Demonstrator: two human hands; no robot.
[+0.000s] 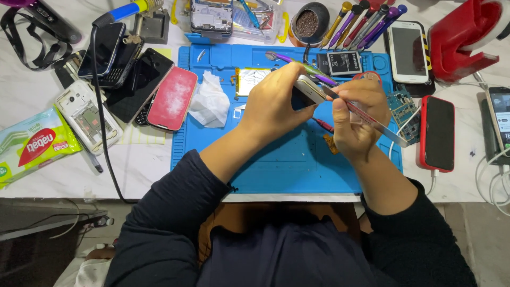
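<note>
Head view looks straight down on my two hands over the blue repair mat (265,170), where my left hand (273,106) grips a small pale phone (309,89) tipped up on its edge above the middle of the mat. To do this well, I judge I should keep the phone steady against my palm and work the thin metal pry blade (372,121) along the seam at a shallow angle, with light pressure so nothing cracks. My left fingers are curled closed around the phone's body. My right hand (353,119) pinches the blade, its fingers narrow and closed on it, the tip meeting the phone's edge. A purple-handled tool (305,68) lies just behind the phone. A crumpled white tissue (210,101) rests on the mat's left part, and a red-cased phone (439,134) lies on the surface to the right.
</note>
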